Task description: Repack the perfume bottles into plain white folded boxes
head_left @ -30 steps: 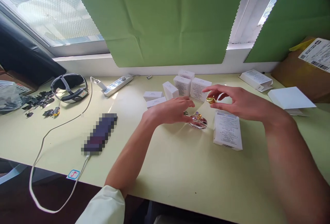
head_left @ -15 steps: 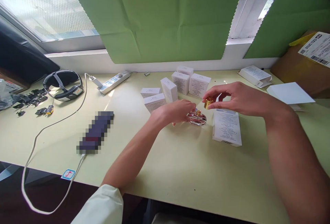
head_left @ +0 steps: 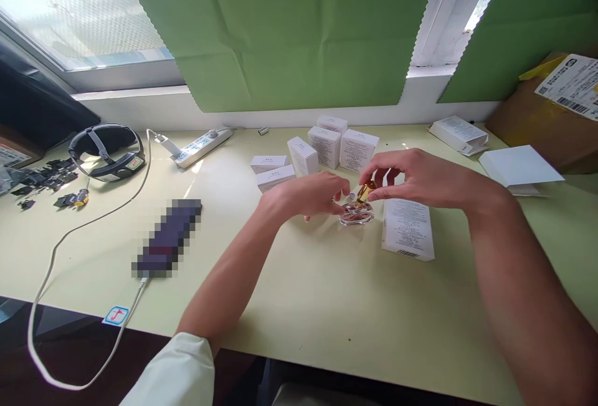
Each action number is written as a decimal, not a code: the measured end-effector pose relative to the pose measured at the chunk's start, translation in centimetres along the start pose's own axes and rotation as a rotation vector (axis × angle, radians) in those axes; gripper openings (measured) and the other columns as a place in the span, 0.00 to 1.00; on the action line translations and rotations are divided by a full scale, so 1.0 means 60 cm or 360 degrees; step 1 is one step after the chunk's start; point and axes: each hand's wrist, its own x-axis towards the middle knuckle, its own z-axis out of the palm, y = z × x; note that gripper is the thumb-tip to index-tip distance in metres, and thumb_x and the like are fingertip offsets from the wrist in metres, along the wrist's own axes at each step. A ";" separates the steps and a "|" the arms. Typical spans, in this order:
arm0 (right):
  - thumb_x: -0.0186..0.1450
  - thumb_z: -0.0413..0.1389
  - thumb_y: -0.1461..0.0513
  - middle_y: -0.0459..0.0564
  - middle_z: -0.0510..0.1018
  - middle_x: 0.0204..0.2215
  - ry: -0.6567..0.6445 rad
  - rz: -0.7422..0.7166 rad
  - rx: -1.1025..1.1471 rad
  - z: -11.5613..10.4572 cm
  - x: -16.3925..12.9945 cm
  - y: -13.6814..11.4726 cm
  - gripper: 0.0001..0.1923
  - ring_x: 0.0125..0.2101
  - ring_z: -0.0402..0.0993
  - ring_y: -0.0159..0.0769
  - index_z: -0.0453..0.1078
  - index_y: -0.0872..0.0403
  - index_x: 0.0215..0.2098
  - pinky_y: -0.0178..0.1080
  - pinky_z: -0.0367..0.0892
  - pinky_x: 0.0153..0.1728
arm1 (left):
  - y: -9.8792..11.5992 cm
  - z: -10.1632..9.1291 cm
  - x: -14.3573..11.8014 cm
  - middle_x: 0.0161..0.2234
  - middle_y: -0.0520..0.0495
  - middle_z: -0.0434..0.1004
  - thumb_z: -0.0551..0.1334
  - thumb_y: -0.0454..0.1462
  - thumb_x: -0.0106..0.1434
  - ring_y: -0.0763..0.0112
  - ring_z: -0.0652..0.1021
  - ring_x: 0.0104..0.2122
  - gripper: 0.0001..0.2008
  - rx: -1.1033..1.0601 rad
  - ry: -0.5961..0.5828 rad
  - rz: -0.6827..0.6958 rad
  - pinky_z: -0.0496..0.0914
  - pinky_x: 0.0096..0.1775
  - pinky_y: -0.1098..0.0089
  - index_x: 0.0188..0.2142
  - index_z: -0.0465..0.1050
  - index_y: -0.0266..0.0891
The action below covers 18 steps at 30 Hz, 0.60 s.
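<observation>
A clear glass perfume bottle (head_left: pixel 357 214) stands on the table between my hands. My left hand (head_left: pixel 315 195) is at its left side, with bent fingers steadying it; part of the bottle is hidden behind them. Between the thumb and fingers of my right hand (head_left: pixel 397 175) is a shiny gold cap (head_left: pixel 365 190). The cap is slightly tilted at the bottle's neck; I cannot tell whether it is seated. A printed white box (head_left: pixel 408 230) lies just right of the bottle, below my right hand.
Several white boxes (head_left: pixel 324 146) stand behind my hands. An opened white carton (head_left: pixel 459 135) and a cardboard box (head_left: pixel 546 121) are at the right. Leftward are a phone (head_left: pixel 168 238) on a white cable, a power strip (head_left: pixel 204 147) and a headset (head_left: pixel 108 152).
My right hand has brought the gold cap left and down, from above the bottle's right side to its neck. My left hand stays by the bottle. The view has shifted slightly.
</observation>
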 end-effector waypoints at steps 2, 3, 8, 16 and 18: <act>0.61 0.60 0.48 0.47 0.81 0.40 -0.0038 -0.0006 -0.0021 0.003 0.003 -0.002 0.14 0.35 0.75 0.41 0.77 0.45 0.41 0.41 0.63 0.30 | -0.006 -0.009 -0.010 0.48 0.46 0.75 0.56 0.46 0.66 0.76 0.75 0.21 0.16 0.0019 0.0052 0.0011 0.64 0.22 0.70 0.51 0.70 0.48; 0.61 0.60 0.49 0.47 0.81 0.40 -0.0059 -0.0009 -0.0022 0.006 0.005 -0.004 0.14 0.35 0.75 0.40 0.77 0.45 0.41 0.40 0.63 0.30 | -0.009 -0.013 -0.014 0.48 0.47 0.75 0.55 0.45 0.67 0.78 0.74 0.20 0.16 0.0019 0.0072 0.0011 0.64 0.23 0.70 0.53 0.69 0.49; 0.61 0.59 0.53 0.46 0.80 0.38 -0.0191 0.0002 -0.0039 0.022 0.016 -0.004 0.09 0.33 0.74 0.38 0.75 0.46 0.38 0.39 0.63 0.28 | -0.013 -0.021 -0.024 0.41 0.48 0.79 0.51 0.48 0.70 0.75 0.74 0.20 0.18 -0.0021 0.0081 0.0007 0.65 0.27 0.69 0.54 0.70 0.49; 0.60 0.59 0.47 0.50 0.78 0.50 -0.0179 0.0275 -0.0157 -0.007 -0.012 0.013 0.26 0.41 0.77 0.45 0.71 0.45 0.54 0.41 0.68 0.34 | 0.006 -0.020 -0.024 0.37 0.48 0.78 0.48 0.48 0.73 0.69 0.76 0.32 0.20 0.0086 0.0389 0.0279 0.63 0.34 0.69 0.48 0.74 0.44; 0.61 0.57 0.47 0.50 0.78 0.51 -0.0185 0.0360 -0.0200 -0.016 -0.018 0.019 0.26 0.42 0.77 0.46 0.71 0.45 0.55 0.42 0.69 0.36 | 0.015 -0.016 -0.020 0.39 0.47 0.77 0.46 0.47 0.74 0.67 0.75 0.36 0.21 0.0099 0.0490 0.0402 0.62 0.38 0.68 0.47 0.74 0.41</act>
